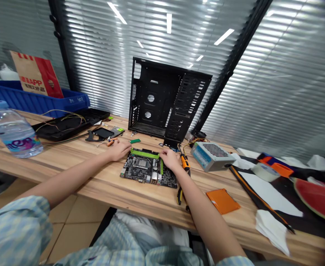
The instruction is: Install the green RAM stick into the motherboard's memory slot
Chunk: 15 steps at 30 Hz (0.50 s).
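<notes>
A black motherboard [144,173] with bright green slots lies flat on the wooden table in front of me, its bare processor [142,163] showing in the socket. My left hand [120,150] is closed at the board's far left corner, fingertips at the end of the long green slots. At the far right, my right hand [170,159] has its bent fingers on the board by the short green slot; its palm hides that corner. Just beyond my left fingertips lies a green memory stick [135,141]. An orange-and-black screwdriver [184,162] rests right of my right hand.
An open black computer case [162,99] stands behind the board. A power supply [212,156] and an orange tray [223,201] are to the right. Left are a water bottle [15,129], a black panel [68,123] with wires, and a blue bin [37,101]. Yellow-black pliers handles [180,195] lie under my right forearm.
</notes>
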{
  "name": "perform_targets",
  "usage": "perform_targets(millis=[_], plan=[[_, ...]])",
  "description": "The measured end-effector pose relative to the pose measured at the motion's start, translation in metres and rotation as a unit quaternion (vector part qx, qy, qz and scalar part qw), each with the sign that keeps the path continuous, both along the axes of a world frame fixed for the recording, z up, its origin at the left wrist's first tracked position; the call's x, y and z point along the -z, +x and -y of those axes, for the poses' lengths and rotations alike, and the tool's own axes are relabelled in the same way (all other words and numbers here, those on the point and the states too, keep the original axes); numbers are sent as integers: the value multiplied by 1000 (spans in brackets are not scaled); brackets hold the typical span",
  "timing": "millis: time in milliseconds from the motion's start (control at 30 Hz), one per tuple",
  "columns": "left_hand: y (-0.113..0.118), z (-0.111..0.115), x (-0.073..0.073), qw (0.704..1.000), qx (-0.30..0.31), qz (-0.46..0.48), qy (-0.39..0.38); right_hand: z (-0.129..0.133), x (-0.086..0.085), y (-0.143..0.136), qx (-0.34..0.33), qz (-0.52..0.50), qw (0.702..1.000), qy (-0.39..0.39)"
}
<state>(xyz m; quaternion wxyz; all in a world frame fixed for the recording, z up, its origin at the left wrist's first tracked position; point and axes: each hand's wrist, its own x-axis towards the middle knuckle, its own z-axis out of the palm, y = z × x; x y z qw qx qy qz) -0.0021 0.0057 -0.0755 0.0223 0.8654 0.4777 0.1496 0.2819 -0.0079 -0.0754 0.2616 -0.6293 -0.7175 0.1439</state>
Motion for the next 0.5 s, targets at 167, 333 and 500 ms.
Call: perform_targets(millis=[167,333,500], plan=[[1,0,1,1000,-3,3,13,-1,0,1,-9,8,1000,8],[-1,-1,3,1000,2,-1,16,-2,1,5,-23,8,1000,12],[-3,-3,3,1000,-4,-2,3,1,-1,9,-22,24,999,4]])
